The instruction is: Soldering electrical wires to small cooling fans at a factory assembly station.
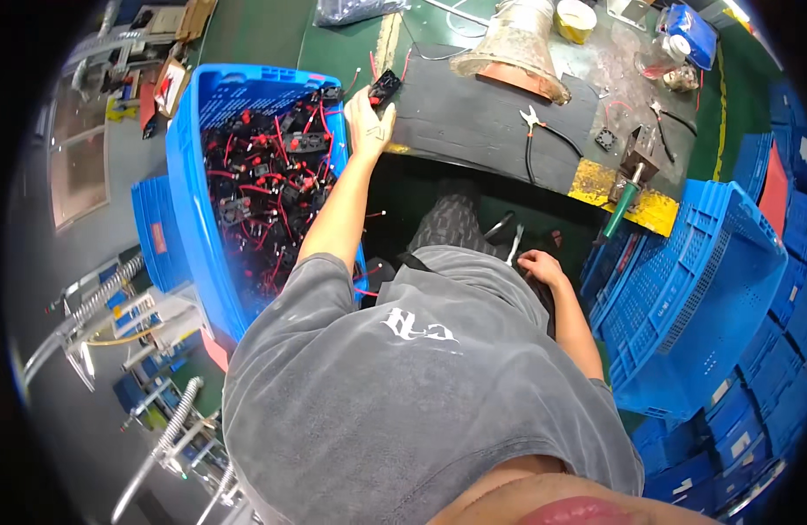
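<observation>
My left hand [368,127] is closed on a small black part with red wires [385,87], held over the left end of the workbench's dark mat [456,118]. Just left of that hand stands a blue crate [185,166], filled with many similar black parts and tangled red wires [276,175]. Low beside my right thigh, below the bench edge, is my right hand [543,268] with its fingers curled. What those fingers hold, if anything, is hidden. A metal rod [515,243] rises close to it.
Red-handled cutting pliers with dark grips [543,140] lie on the mat. Further right are a second pair of pliers [664,131], a loose black part [605,138] and a green-handled tool [626,201] in a metal block. A funnel-shaped hood [517,39] stands behind. An open blue crate [701,297] sits right.
</observation>
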The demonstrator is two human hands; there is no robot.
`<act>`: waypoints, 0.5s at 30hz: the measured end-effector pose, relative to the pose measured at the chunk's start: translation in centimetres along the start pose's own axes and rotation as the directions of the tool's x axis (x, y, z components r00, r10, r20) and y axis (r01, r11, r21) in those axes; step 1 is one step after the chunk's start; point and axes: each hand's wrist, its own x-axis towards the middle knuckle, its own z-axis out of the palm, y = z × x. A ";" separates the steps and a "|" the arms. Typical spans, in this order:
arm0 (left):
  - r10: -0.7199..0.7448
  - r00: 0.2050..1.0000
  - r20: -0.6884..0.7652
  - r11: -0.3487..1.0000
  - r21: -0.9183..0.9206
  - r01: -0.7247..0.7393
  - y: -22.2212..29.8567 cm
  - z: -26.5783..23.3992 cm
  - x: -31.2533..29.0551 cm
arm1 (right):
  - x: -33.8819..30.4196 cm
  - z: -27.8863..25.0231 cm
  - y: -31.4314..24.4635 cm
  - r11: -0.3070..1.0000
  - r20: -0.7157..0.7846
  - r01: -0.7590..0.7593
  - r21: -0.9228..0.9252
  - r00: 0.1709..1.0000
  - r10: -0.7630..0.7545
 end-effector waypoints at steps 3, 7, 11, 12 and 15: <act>0.149 0.989 -0.020 0.958 0.249 -0.139 -3.0 2.0 1.3 | 1.9 0.3 -0.5 0.938 0.106 -0.114 0.326 0.991 0.083; 0.113 0.993 -0.045 0.963 0.249 -0.098 -3.1 3.3 2.0 | 6.1 3.1 -0.2 0.782 0.111 -0.223 0.583 0.974 0.195; -0.190 0.975 -0.116 0.958 -0.240 0.159 -4.1 6.5 3.4 | 13.3 8.6 3.1 0.945 -0.005 -0.139 0.295 0.989 0.147; -0.244 0.954 -0.175 0.926 -0.335 0.175 -5.0 7.2 4.1 | 15.0 9.5 3.2 0.993 -0.054 -0.097 0.065 0.993 0.101; -0.590 0.801 0.098 0.373 -0.847 0.378 -2.4 5.3 5.3 | 16.6 10.3 0.5 0.989 0.020 -0.074 -0.125 0.997 0.077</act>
